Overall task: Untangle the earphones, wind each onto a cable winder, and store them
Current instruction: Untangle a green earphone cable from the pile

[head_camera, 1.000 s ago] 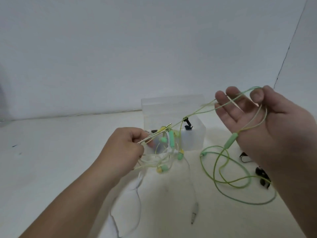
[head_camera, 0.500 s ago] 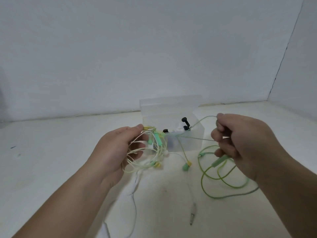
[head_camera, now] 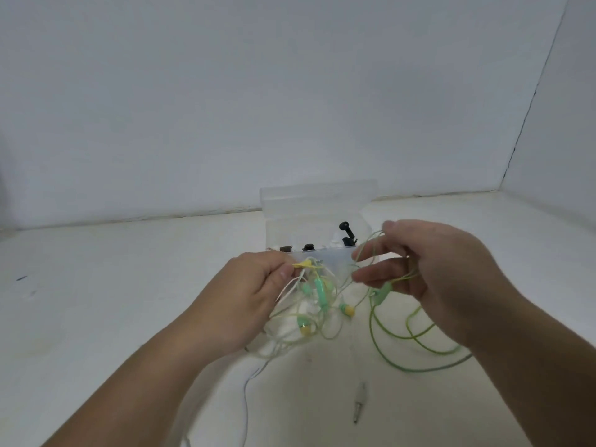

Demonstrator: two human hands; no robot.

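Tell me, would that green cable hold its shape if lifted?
Probably not: the green cable sags in loose loops below the right hand, so it looks floppy. Likely light too, draped over fingers. It may snag on the tangle.

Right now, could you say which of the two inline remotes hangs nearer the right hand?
The light green plastic remote just below the right hand; the mint remote dangles in the tangled earphones the left hand pinches.
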